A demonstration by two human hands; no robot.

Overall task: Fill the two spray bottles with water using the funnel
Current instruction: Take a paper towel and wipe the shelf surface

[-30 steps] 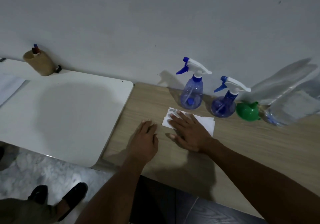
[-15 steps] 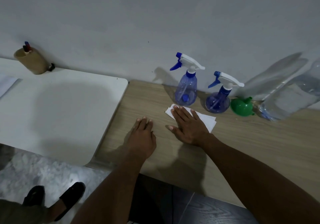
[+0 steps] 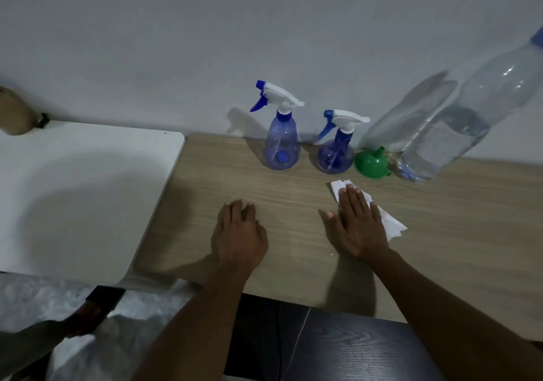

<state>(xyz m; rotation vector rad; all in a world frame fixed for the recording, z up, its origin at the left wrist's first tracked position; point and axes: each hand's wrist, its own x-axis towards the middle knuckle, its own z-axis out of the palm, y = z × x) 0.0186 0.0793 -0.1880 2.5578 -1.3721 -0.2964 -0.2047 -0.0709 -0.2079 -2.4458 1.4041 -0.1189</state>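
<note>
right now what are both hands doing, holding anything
Left hand: open, flat on the wooden table, holding nothing.
Right hand: open, straight fingers pressing on the white tissue, not gripping it.

The tabletop (image 3: 293,198) is finished in smooth, matt wood grain; the white table (image 3: 88,189) at its nine o'clock is matt too. The taller spray bottle (image 3: 282,151) and, at its three o'clock, the shorter spray bottle (image 3: 335,157) are made of glossy translucent blue plastic, with white and blue heads. The funnel (image 3: 370,163) is moulded in shiny green plastic, the water bottle (image 3: 458,127) in clear glossy plastic. The tissue (image 3: 392,227) is creased white paper.
</note>
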